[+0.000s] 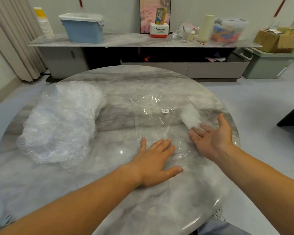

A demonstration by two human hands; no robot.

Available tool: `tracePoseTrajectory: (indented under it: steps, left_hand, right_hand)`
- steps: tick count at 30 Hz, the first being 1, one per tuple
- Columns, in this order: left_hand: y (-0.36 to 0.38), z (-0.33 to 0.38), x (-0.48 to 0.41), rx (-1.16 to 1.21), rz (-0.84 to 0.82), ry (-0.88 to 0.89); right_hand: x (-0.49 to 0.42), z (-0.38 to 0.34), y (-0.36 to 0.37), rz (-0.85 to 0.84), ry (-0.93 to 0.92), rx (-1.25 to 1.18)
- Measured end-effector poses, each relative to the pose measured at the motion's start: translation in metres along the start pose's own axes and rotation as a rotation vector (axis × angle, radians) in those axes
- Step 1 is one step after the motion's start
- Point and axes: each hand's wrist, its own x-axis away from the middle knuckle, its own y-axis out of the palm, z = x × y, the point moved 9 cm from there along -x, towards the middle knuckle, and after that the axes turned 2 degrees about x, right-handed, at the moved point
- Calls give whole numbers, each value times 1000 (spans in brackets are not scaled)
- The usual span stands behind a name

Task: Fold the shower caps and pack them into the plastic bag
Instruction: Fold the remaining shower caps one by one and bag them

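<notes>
A large heap of crumpled, translucent shower caps (61,122) was piled on the left part of the surface (143,200). A clear plastic bag (153,119) was laid flat near the middle, wrinkled, with a small white label (165,110) near its far right edge. Its near end was pressed down by the flat left hand (153,160). A single cap (190,118), bunched into a compact white bundle, was found just right of the bag, touched by the fingers of the right hand (212,138).

Left hand (155,160): palm down, fingers straight and spread. Right hand (212,134): palm turned inward, fingers extended. Both forearms reach forward.
</notes>
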Motion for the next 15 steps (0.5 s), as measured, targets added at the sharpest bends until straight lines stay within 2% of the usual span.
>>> tracePoseTrajectory:
  steps: [5,8,12,15]
  left_hand:
    - [-1,3,1,-7,0,-8]
    - [-5,11,5,24,8,12]
    - [-28,5,25,76,136,38]
    - [-53,-33,58,81,249,-74]
  right_hand:
    - [22,-5,-23,59,-22,44]
    - [40,-12,-30,112,-48,241]
    - [68,-9,-14,136,-88,483]
    - [84,13,21,22,-88,725]
